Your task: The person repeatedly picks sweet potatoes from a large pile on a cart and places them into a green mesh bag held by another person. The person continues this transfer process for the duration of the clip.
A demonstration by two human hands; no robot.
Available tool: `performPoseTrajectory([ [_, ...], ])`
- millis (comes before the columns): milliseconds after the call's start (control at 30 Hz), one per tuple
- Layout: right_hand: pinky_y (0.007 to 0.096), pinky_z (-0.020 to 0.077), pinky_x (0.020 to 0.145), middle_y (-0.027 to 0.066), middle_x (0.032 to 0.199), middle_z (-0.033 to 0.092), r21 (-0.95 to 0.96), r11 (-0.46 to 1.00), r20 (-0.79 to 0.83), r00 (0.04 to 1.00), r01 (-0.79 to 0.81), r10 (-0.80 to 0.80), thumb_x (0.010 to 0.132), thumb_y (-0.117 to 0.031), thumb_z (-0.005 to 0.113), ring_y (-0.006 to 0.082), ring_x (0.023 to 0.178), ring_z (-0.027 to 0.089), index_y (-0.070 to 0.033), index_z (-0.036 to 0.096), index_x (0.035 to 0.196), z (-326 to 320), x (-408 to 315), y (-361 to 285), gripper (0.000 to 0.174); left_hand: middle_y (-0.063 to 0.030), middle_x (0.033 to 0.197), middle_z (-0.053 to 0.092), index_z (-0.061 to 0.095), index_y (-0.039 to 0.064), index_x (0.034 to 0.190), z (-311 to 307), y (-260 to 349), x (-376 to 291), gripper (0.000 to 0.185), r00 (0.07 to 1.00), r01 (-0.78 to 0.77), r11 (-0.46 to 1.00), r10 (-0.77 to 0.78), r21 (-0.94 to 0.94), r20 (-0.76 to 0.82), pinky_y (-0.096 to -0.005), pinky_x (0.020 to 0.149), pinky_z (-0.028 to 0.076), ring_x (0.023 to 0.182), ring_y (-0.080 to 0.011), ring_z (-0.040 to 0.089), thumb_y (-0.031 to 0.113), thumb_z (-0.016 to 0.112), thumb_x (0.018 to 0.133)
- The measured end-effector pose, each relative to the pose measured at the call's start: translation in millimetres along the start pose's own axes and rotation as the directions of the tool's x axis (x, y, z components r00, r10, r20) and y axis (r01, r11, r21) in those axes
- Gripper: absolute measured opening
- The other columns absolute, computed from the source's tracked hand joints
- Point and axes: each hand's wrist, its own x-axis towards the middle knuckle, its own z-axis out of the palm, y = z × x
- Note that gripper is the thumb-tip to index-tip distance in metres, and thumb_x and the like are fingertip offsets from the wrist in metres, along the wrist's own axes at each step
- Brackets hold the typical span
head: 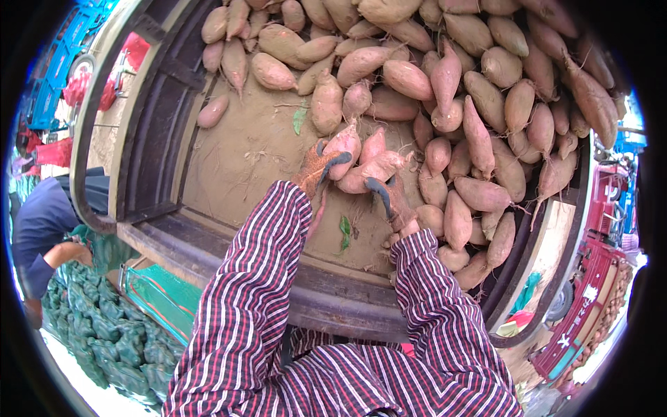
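Observation:
Both my hands wear orange-brown work gloves with dark grey fingertips and reach over the dusty floor (229,172) of a truck bed. My left hand (312,169) has its fingers curled around a pink sweet potato (345,143). My right hand (393,200) grips a second, longer sweet potato (372,172) from its near right side. Between these two, a small sweet potato (373,143) is partly covered. A large heap of sweet potatoes (406,78), many with thin roots, fills the far and right parts of the bed.
A single sweet potato (213,111) lies apart on the left. The bed's metal sill (333,302) runs before me, with side rails (94,130) at the left. Beyond are a person (41,234) by filled green net sacks (104,323), a green crate (161,294) and a red truck (583,307).

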Motion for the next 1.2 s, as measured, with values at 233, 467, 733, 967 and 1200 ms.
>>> performPoseTrajectory([
  [233, 0.0291, 0.0456, 0.103, 0.0070, 0.133, 0.050, -0.109, 0.969, 0.073, 0.974, 0.222, -0.214, 0.099, -0.017, 0.065, 0.0168, 0.120, 0.051, -0.001, 0.043, 0.144, 39.1, -51.0, -73.4, 0.052, -0.0090, 0.112, 0.066, 0.058, 0.001, 0.128, -20.0, 107.4, -105.4, 0.067, 0.913, -0.408, 0.913, 0.408, 0.026, 0.026, -0.0349, 0.086, 0.057, 0.101, -0.0189, 0.065, 0.021, 0.091, 0.073],
  [467, 0.0333, 0.0422, 0.108, 0.0116, 0.135, 0.053, -0.243, 0.672, 0.388, 0.705, 0.699, -0.593, 0.092, -0.022, 0.068, 0.0210, 0.127, 0.050, 0.000, 0.042, 0.144, 166.3, -154.9, -92.6, 0.062, -0.0077, 0.114, 0.061, 0.055, 0.003, 0.123, -124.6, 126.0, -350.7, 0.078, 0.756, -0.640, 0.762, 0.604, -0.096, -0.253, -0.0331, 0.088, 0.052, 0.103, -0.0176, 0.059, 0.035, 0.094, 0.064],
  [733, 0.0435, 0.0388, 0.115, 0.0210, 0.151, 0.040, 0.040, 0.877, 0.862, 0.428, 0.479, -0.273, 0.068, -0.039, 0.092, 0.0345, 0.138, 0.045, 0.001, 0.058, 0.134, 435.3, -286.1, -76.8, 0.084, -0.0062, 0.118, 0.060, 0.051, 0.004, 0.136, -309.9, 14.8, -576.7, 0.076, 0.665, -0.655, 0.716, 0.395, -0.242, -0.634, -0.0345, 0.091, 0.055, 0.107, -0.0200, 0.062, 0.028, 0.087, 0.074],
  [967, 0.0464, 0.0429, 0.110, 0.0220, 0.137, 0.051, -0.350, 0.659, 0.928, 0.342, 0.666, 0.148, 0.080, -0.039, 0.081, 0.0388, 0.129, 0.051, -0.006, 0.049, 0.143, 528.6, -330.5, 46.5, 0.078, -0.0099, 0.110, 0.068, 0.052, 0.001, 0.135, -429.0, -135.8, -608.0, 0.066, 0.662, -0.104, 0.961, -0.127, -0.258, -0.739, -0.0361, 0.082, 0.058, 0.094, -0.0228, 0.069, 0.032, 0.083, 0.085],
  [1200, 0.0452, 0.0475, 0.104, 0.0196, 0.131, 0.056, -0.225, 0.719, 0.851, 0.492, 0.658, -0.183, 0.093, -0.028, 0.070, 0.0372, 0.122, 0.058, -0.007, 0.052, 0.138, 411.0, -313.7, -3.5, 0.052, -0.0117, 0.119, 0.065, 0.053, 0.009, 0.137, -353.7, -36.3, -559.5, 0.046, 0.541, 0.121, 0.972, -0.236, -0.203, -0.807, -0.0421, 0.070, 0.057, 0.095, -0.0255, 0.066, 0.025, 0.066, 0.096],
])
